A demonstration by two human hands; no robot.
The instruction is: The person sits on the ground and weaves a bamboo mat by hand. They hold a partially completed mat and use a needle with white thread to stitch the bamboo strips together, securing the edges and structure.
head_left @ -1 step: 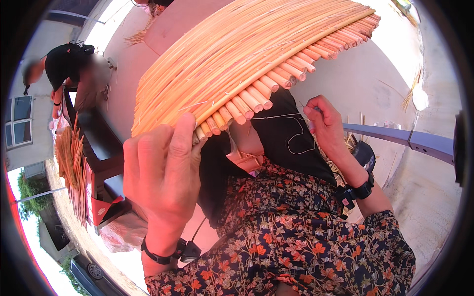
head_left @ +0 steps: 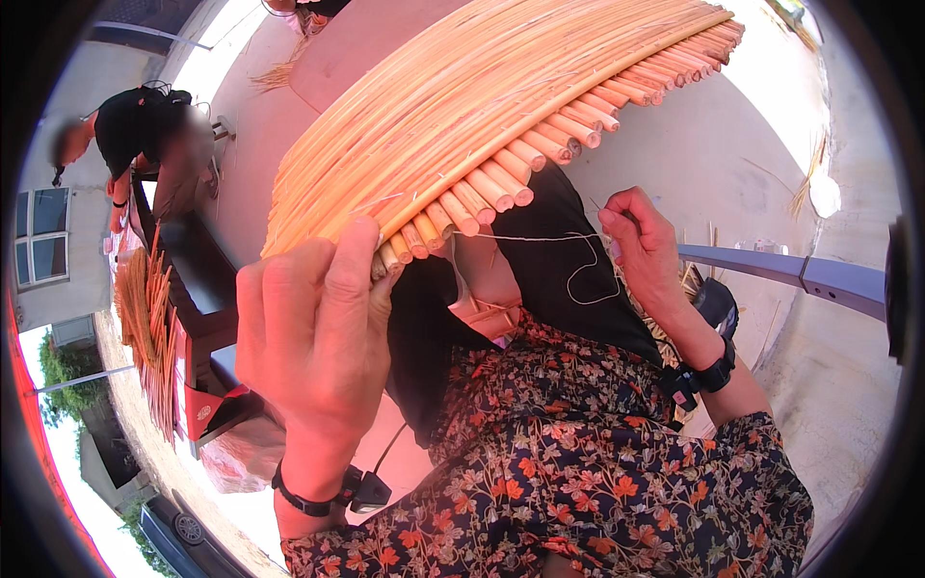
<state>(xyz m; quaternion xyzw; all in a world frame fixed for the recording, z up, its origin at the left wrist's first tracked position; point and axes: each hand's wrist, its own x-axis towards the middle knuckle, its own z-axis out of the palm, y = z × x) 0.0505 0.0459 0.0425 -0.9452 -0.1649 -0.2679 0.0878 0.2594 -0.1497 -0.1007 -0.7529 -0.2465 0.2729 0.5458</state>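
Note:
A panel of straw-coloured stalks (head_left: 424, 144) rises tilted in front of me, its round cut ends facing me along the lower edge. Near that edge runs a stitched cross stalk (head_left: 491, 161). My left hand (head_left: 313, 332) is closed on the panel's near left corner, thumb on top; its other fingers are partly hidden. To the right, apart from the panel, my right hand (head_left: 644, 246) pinches a thin needle (head_left: 595, 204). A pale thread (head_left: 540, 238) stretches from the stalk ends toward that hand, and a loose loop hangs below it.
At the left, a person in black (head_left: 135, 130) bends over a dark table (head_left: 198, 265). Beside it lies a heap of loose stalks (head_left: 145, 308). A grey metal bar (head_left: 742, 260) extends at the right. My dark-trousered legs (head_left: 540, 260) are under the panel.
My right hand is slightly farther right with the needle and thread. The panel's left corner is marginally lower relative to the view; my left hand keeps its grip.

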